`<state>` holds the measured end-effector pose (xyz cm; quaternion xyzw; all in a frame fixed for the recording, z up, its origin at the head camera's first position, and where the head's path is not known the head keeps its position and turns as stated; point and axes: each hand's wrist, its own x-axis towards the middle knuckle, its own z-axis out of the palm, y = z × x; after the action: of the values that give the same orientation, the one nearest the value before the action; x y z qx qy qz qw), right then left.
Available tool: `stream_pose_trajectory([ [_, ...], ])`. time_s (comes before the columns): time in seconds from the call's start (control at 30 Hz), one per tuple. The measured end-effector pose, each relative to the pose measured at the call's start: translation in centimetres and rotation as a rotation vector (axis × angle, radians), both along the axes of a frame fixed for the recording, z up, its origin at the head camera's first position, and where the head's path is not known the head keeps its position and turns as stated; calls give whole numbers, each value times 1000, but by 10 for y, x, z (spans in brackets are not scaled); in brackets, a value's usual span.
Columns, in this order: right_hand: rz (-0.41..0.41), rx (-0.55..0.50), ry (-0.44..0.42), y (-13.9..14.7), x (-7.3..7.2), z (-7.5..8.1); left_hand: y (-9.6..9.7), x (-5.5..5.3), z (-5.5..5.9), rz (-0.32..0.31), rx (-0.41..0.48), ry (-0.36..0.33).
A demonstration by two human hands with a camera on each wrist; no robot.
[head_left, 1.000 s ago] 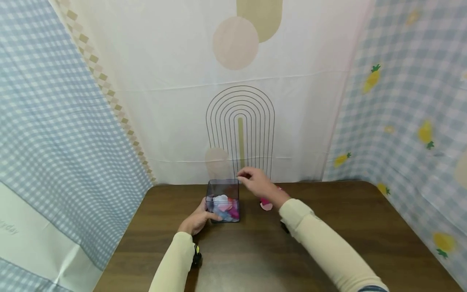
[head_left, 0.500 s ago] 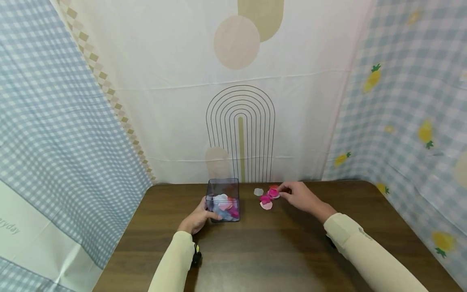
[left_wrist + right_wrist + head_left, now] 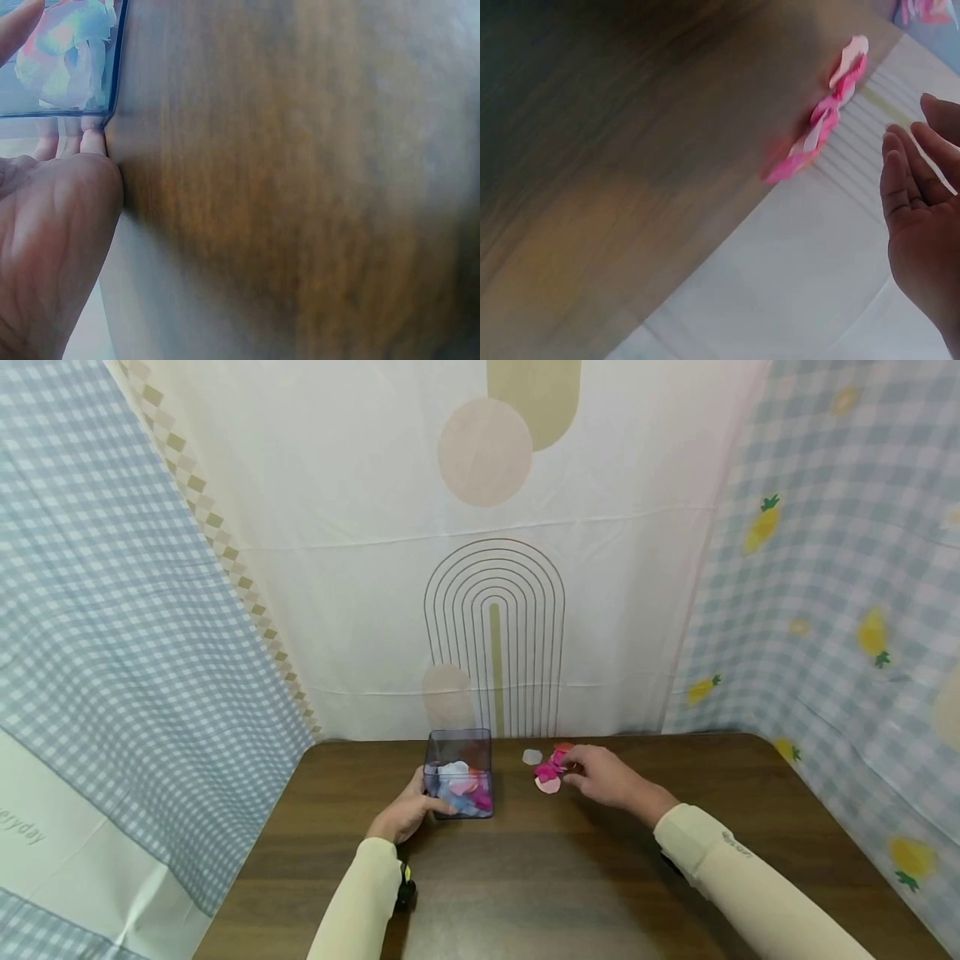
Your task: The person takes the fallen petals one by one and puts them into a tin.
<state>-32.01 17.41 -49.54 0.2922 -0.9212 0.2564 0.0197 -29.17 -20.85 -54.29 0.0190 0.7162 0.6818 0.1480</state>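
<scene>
Pale printed cloth is hanging beyond the see-through box, checked cloth is hanging well off to the box's left, and a dark wooden table is lying under everything. Petal-like pieces are filling the lower part of the box. At its left near corner the left hand is gripping the wall, thumb lying across the front and fingers curling round the side.

Right of the box, a loose cluster is lying on the table: a white petal is sitting nearest, and magenta petals are overlapping a pale pink petal just beyond. The right hand is hovering at the cluster's far side from the box, thumb and fingers standing slightly apart with nothing visibly between them; whether the tips are touching a petal, I cannot tell.

Such thin pieces are probably calling for a light pinch at a raised edge, since pressing flat could be sliding overlapped ones about. Steadying the box with the left hand is likely helping.
</scene>
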Motion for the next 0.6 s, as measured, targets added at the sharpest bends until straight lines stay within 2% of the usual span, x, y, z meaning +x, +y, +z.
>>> stream_pose_trajectory([
  [0.1,41,88,64,-9,0,-5,1,0,0,-6,-3,3],
  [0.2,73,148,91,-20,-2,-8,1,0,1,-6,-8,4],
  [0.4,63,205,70,-37,-11,-18,-2,0,2,-3,-8,2],
  [0.6,57,234,42,-42,-18,-24,1,2,3,-7,-11,3],
])
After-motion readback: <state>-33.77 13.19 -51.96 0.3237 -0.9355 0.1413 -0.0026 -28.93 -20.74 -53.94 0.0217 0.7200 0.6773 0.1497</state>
